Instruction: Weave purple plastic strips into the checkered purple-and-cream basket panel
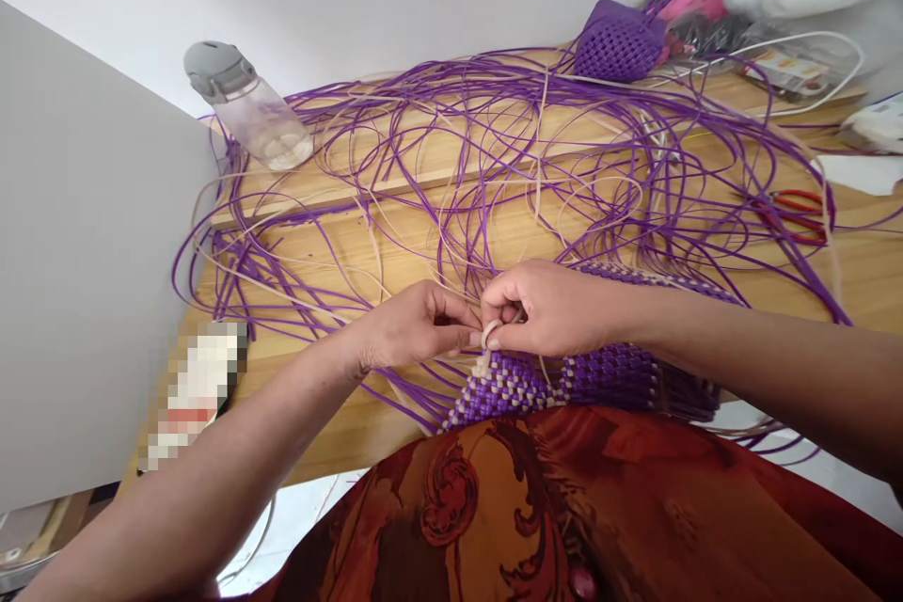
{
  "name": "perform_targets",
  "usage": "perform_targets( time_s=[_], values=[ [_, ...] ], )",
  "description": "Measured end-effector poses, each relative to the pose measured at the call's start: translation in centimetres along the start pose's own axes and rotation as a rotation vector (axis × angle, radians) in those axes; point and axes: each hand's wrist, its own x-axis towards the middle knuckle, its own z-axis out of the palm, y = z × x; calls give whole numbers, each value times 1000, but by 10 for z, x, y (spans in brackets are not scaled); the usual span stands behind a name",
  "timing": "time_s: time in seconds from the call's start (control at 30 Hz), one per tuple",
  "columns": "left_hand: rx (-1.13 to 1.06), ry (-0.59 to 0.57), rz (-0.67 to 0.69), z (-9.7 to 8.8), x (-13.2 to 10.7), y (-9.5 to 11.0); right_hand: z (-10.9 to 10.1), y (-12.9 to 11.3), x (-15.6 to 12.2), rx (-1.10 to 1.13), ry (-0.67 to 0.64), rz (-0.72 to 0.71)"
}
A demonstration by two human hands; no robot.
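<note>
Both hands' fingers (pixel 471 335) pinching cream strand (pixel 488 335), over purple woven piece (pixel 564 381)

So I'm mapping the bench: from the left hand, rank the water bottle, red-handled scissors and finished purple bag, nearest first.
From the left hand:
1. Water bottle, far left, lying tilted.
2. Red-handled scissors, right side.
3. Finished purple bag, far right; close to the scissors' distance.

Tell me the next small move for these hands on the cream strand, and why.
Probably draw the cream loop snug against the woven panel. Left hand and right hand both pinch it at the panel's top edge, and it stands open and slack.
</note>
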Motion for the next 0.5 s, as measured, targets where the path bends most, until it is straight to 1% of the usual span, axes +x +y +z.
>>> perform_targets(
  time_s=[0.13,0.27,0.37,0.5],
  values=[
    [-139,-17,-52,7,-2,-9,-1,2,-1,22,4,-51],
    [-365,22,-109,13,-7,-12,0,1,0,59,7,-106],
    [-513,42,-117,15,-8,-16,6,4,-3,86,71,-139],
    [-546,38,-73,17,-7,-20,16,6,-13,158,170,-126]
  ],
)
